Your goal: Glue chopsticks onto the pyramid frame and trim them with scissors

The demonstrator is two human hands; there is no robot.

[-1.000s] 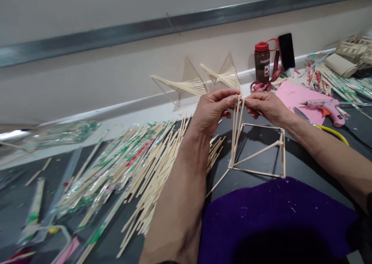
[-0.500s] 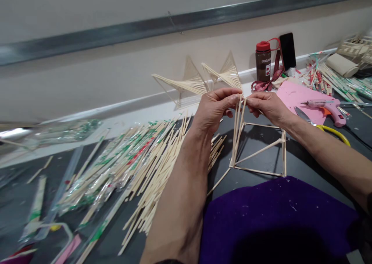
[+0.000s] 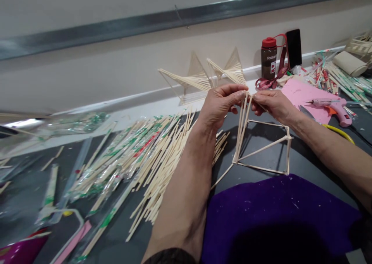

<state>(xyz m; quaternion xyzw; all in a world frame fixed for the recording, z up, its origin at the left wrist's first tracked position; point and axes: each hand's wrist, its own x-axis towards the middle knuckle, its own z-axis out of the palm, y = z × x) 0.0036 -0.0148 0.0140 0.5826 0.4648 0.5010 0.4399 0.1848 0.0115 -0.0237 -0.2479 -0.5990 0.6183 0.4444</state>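
Observation:
A frame of pale wooden chopsticks point(image 3: 263, 168) stands on the dark table, with several sticks rising from its left corner to a joint at the top. My left hand point(image 3: 223, 101) pinches the upper ends of these sticks between thumb and fingers. Opposite it, my right hand point(image 3: 271, 103) is closed on the same top joint, fingertips close to those of the left. The exact contact at the tips is partly hidden by the fingers. Below the frame lies a purple cloth point(image 3: 279, 210).
Loose chopsticks point(image 3: 168, 163) and wrapped chopsticks point(image 3: 124, 151) lie to the left. Two finished-looking stick models point(image 3: 192, 80) stand by the wall. At right are a bottle point(image 3: 269, 59), a phone point(image 3: 294, 49), a pink glue gun point(image 3: 331, 106) and yellow-handled scissors point(image 3: 338, 132).
The view has shifted slightly, so everything sits a little further right. Both hands keep their hold at the top of the stick frame.

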